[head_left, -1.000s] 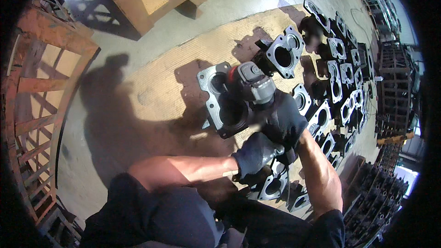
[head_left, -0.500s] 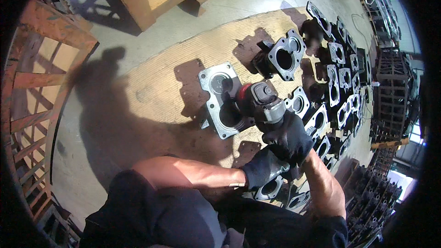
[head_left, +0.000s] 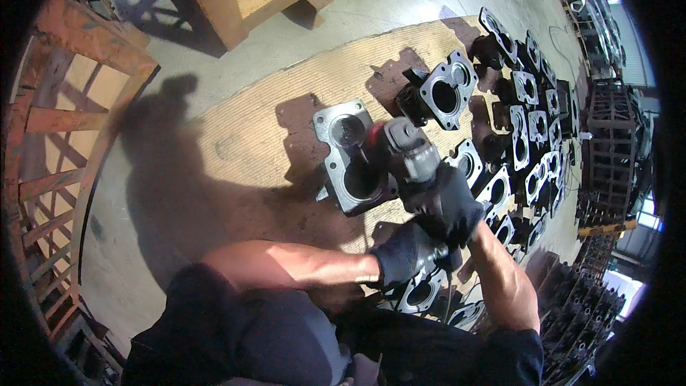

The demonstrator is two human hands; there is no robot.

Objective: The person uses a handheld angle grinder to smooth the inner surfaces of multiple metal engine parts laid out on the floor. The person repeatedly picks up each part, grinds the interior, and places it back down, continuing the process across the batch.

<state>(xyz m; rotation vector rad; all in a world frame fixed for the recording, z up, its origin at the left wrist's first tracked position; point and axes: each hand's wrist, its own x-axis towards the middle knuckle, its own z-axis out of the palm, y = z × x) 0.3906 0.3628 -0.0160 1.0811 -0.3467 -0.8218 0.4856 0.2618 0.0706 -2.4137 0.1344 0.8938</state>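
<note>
Both hands wore dark gloves and were clamped on a handheld power tool. The right hand was wrapped around the tool's grey body from above, fingers closed over it. The left hand sat just below and behind, gripping what seemed to be the rear handle of the tool, though the glove and shadow hid the exact hold. The two hands lay close together, one nearly touching the other.

The tool's front end, with a reddish band near its head, pointed at a grey metal casting that lay flat on the floor. This casting was a flanged plate with two round bores, one above the other, and the tool's head rested against its right edge, between the bores.

Up and to the right, a second casting of similar shape stood tilted, well apart from the first. Farther right, rows of like castings lay packed side by side toward the edge of the view. All of them sat on a pale, ribbed mat spread over the concrete floor. An orange-brown metal frame stood along the left side.
</note>
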